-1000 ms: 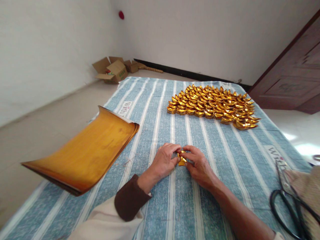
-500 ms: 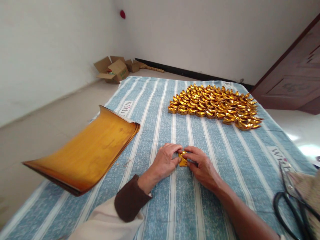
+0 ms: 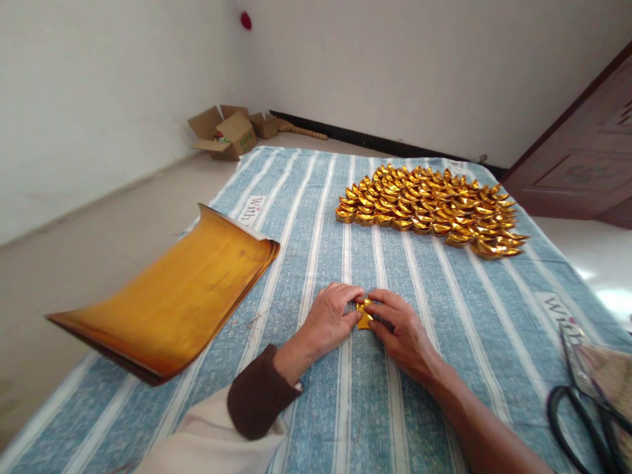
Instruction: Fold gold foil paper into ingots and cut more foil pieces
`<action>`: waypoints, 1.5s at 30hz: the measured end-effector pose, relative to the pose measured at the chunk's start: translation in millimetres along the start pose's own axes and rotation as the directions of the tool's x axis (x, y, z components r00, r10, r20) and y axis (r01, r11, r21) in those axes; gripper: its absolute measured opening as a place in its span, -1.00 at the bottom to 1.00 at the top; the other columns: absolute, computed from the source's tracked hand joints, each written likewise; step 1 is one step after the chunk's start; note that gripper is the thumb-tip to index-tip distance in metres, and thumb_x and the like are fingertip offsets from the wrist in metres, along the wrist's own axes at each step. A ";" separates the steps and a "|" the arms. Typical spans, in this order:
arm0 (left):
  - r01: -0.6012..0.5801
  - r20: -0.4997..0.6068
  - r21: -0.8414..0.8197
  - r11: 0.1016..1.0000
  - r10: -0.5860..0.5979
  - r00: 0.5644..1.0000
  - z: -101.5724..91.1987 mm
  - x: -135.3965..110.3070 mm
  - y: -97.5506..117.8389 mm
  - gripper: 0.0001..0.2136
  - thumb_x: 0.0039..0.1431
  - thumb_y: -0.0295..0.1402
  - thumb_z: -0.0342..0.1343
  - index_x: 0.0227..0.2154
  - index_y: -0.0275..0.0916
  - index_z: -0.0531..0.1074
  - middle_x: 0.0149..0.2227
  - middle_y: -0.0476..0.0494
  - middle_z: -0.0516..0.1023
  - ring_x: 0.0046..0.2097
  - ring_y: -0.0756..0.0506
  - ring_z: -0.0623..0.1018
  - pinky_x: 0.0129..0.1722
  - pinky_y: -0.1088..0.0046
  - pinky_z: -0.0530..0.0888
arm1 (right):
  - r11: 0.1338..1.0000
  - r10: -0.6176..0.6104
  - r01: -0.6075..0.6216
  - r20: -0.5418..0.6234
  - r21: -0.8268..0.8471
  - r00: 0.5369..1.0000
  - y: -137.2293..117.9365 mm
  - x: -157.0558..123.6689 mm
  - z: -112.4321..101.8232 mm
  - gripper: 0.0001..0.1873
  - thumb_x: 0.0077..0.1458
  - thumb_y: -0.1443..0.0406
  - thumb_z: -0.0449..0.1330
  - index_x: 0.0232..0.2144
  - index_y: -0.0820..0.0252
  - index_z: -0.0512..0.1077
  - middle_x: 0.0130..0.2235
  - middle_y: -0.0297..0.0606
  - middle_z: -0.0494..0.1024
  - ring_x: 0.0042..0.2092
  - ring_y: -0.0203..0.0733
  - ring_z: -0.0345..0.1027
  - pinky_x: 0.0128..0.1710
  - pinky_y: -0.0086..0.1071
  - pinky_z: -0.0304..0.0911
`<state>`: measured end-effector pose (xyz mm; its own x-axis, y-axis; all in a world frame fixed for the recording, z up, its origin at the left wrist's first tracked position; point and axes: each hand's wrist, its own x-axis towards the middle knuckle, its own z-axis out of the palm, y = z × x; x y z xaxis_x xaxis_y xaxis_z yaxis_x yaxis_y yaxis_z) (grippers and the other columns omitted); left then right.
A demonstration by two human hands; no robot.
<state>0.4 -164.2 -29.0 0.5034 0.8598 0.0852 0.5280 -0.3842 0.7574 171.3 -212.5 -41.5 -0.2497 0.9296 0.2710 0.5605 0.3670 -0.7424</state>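
Between my two hands lies a small folded piece of gold foil paper [image 3: 365, 316], low over the striped cloth. My left hand [image 3: 332, 313] pinches its left side with thumb and fingers. On the other side, my right hand [image 3: 399, 324] grips the right edge with thumb and fingertips. The fingers cover part of the piece, so its exact folds are hard to see. Farther back stand rows of folded gold paper ingots [image 3: 424, 204], shiny and pointed at the ends. A stack of flat gold foil sheets [image 3: 172, 289], with curled edges, lies to the left.
Blue and white striped cloth [image 3: 296, 276] covers the table. Black-handled scissors [image 3: 577, 395] lie at the right edge beside a beige patterned item [image 3: 612, 375]. Open cardboard boxes [image 3: 224, 135] stand on the floor by the wall, and a reddish-brown door [image 3: 582, 151] is at right.
The view has shifted slightly, moving the scene a little to the right. Both hands keep hold of the folded foil paper, with hardly any visible finger movement.
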 end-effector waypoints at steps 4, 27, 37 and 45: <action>0.006 0.003 0.009 1.000 -0.006 1.000 -0.7 0.6 1.7 -0.77 -0.05 -0.57 0.13 -0.30 -0.18 0.44 -0.26 -0.03 0.55 -0.14 -0.12 0.47 -0.10 0.32 0.36 | 0.999 -0.020 0.020 0.000 -0.033 1.000 0.6 -1.4 0.8 -0.69 0.14 0.42 0.08 -0.11 0.07 0.48 -0.03 -0.18 0.47 0.02 -0.08 0.31 0.05 -0.10 0.22; 0.021 0.001 0.010 1.000 -0.021 1.000 0.5 0.9 1.7 -0.75 -0.07 -0.57 0.08 -0.31 -0.19 0.47 -0.27 -0.05 0.55 -0.15 -0.14 0.46 -0.10 0.30 0.36 | 0.988 0.017 -0.030 -0.089 -0.152 0.996 -0.7 -0.7 14.4 -0.75 0.04 0.32 0.21 -0.17 0.09 0.46 -0.10 -0.19 0.48 -0.03 -0.05 0.33 0.01 -0.08 0.21; 0.023 -0.015 0.025 0.999 -0.022 1.000 1.6 0.5 1.7 -0.74 -0.09 -0.59 0.09 -0.31 -0.21 0.48 -0.28 -0.06 0.55 -0.15 -0.14 0.46 -0.10 0.31 0.36 | 0.994 0.042 -0.050 -0.082 -0.102 0.996 0.6 0.2 16.2 -0.71 0.02 0.35 0.23 -0.15 0.08 0.42 -0.08 -0.19 0.45 -0.05 -0.05 0.31 -0.02 -0.10 0.22; 0.022 -0.026 0.016 1.000 -0.021 0.999 2.6 0.5 0.6 -0.78 -0.07 -0.57 0.15 -0.32 -0.20 0.47 -0.28 -0.04 0.55 -0.17 -0.13 0.47 -0.12 0.33 0.36 | 0.996 0.029 -0.036 -0.085 -0.078 0.996 0.6 -0.5 16.0 -0.82 0.00 0.39 0.22 -0.28 0.08 0.46 -0.10 -0.22 0.45 -0.06 -0.07 0.31 -0.03 -0.12 0.21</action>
<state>2.7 -164.9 -30.1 0.4738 0.8764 0.0859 0.5498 -0.3707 0.7485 159.1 -213.2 -51.9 -0.1654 0.9394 0.3002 0.6286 0.3350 -0.7019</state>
